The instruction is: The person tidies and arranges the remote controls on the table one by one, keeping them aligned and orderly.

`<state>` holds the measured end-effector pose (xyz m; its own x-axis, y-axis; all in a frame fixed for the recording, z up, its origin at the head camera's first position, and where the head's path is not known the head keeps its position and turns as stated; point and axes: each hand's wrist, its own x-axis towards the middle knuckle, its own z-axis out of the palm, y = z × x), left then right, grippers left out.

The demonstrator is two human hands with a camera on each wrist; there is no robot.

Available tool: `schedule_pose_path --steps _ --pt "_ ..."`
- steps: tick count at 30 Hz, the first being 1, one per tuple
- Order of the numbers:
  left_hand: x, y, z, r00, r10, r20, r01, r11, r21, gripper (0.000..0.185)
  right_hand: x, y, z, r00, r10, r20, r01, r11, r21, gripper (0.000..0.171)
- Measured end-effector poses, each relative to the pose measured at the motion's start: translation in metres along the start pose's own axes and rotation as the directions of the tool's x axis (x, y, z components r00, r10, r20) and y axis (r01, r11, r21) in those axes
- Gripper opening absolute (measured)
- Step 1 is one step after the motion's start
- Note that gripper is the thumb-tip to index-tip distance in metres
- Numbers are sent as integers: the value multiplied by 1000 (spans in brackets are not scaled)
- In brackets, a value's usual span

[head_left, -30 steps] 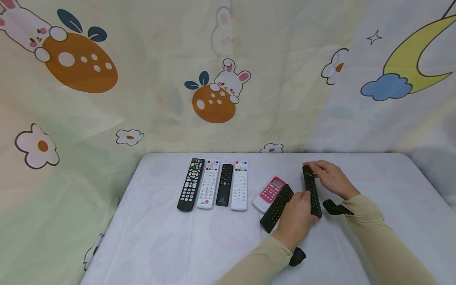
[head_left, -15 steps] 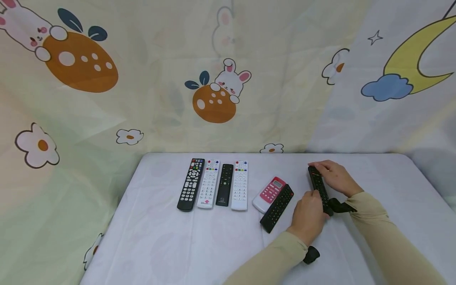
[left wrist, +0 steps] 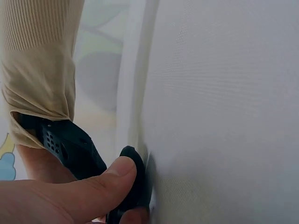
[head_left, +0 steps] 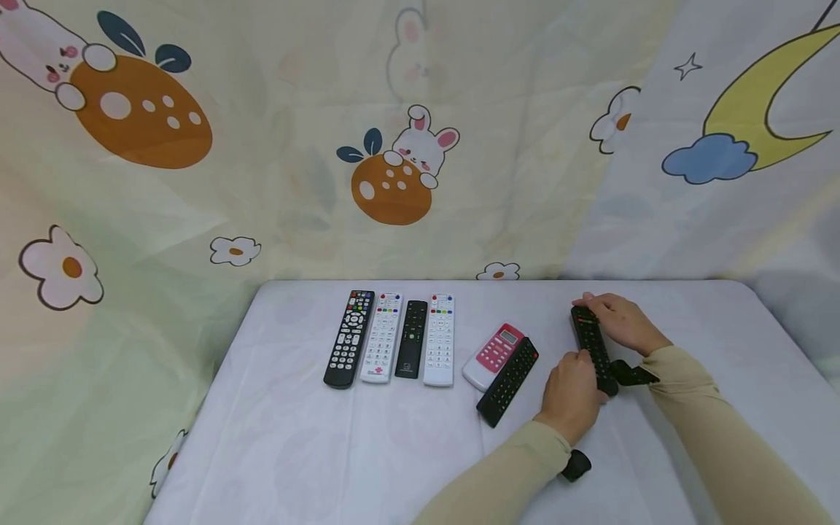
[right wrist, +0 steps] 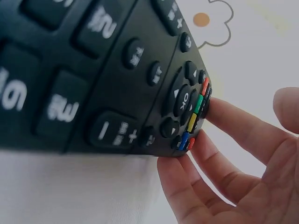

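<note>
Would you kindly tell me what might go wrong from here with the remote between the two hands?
The right hand touches the held remote beside its coloured buttons with its thumb apart, so that end might slip or a button might be pressed. The left hand is close to another black remote that overlaps a red-and-white remote, so a leftward move could knock that pair askew.

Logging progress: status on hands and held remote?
Left hand pinches held remote, near end. Right hand touches far end. Nearest other remote apart, not blocking.

Left fingers (left wrist: 135, 216) curled, right fingers (right wrist: 245, 127) outstretched
</note>
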<state>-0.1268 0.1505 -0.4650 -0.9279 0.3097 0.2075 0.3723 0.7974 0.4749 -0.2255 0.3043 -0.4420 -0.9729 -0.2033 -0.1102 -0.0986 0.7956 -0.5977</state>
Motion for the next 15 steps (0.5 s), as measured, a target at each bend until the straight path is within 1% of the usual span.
schedule_pose_path --steps 4,7,15 --pt "2 -1 2 1000 -3 13 3 1000 -7 49 3 2 1 1000 5 9 -4 1000 -11 70" --pt "3 -2 2 999 -8 32 8 1000 -21 50 5 3 2 1000 1 17 -1 1000 -9 70" --pt "3 -6 3 998 -21 52 24 998 -57 51 5 2 3 999 22 39 -22 1000 20 74"
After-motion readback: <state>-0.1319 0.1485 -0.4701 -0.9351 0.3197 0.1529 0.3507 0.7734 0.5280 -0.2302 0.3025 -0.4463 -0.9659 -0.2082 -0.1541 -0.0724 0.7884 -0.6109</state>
